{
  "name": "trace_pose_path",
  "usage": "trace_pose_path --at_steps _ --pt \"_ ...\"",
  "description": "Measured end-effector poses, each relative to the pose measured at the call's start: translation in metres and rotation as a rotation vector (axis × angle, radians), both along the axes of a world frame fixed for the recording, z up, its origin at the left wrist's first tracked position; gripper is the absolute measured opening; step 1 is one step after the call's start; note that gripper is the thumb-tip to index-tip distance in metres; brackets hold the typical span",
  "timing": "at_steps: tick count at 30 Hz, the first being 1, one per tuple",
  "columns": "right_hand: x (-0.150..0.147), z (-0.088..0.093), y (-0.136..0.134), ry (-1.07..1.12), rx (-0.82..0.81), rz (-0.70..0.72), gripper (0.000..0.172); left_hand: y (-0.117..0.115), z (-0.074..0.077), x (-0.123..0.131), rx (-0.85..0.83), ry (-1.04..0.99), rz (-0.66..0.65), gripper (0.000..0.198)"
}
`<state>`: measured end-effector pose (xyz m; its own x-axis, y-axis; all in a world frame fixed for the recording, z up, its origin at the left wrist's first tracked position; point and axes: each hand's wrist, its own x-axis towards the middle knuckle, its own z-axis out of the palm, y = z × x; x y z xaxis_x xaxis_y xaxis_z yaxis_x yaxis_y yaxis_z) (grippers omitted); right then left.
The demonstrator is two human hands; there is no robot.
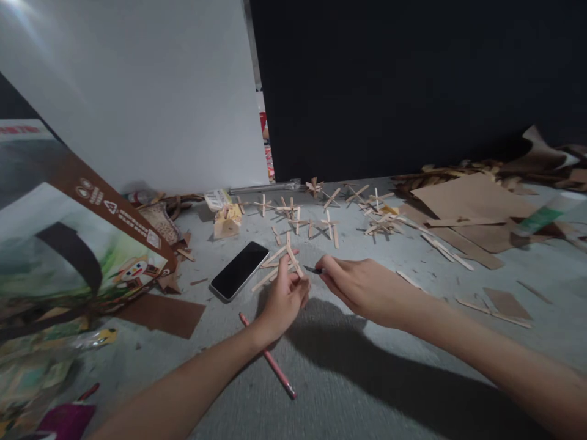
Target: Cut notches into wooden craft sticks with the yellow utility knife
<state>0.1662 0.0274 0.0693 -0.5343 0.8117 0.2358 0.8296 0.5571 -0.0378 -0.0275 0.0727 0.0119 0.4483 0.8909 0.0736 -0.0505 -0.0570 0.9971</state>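
Note:
My left hand (285, 299) is closed on a wooden craft stick (294, 260), which slants up out of the fingers. My right hand (353, 280) grips a small dark tool with a thin pointed blade (312, 269), probably a knife; its tip points left, close to the stick. Whether the blade touches the stick I cannot tell. Several loose sticks (265, 280) lie just behind my left hand. Beside them rests a black-screened phone (239, 270). Under my left wrist a pink pencil (279, 370) lies on the grey surface.
Several crossed-stick pieces (329, 225) stand farther back. Cardboard sheets (472, 201) and a bottle with a green label (545, 214) are at right. A large printed bag (82, 214) stands at left near a cardboard scrap (162, 315). White and black panels (389, 91) rise behind.

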Motion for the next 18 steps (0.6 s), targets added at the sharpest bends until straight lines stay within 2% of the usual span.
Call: trace_pose_path --at_steps 5,18 --pt "0.0038 0.0021 -0.0003 -0.009 0.107 0.104 0.025 -0.0015 -0.0019 -0.0006 -0.005 0.038 -0.015 0.053" --pt "0.0051 0.0063 -0.0036 -0.095 0.159 0.122 0.021 -0.0023 0.0007 -0.0042 0.195 0.233 -0.003 0.054"
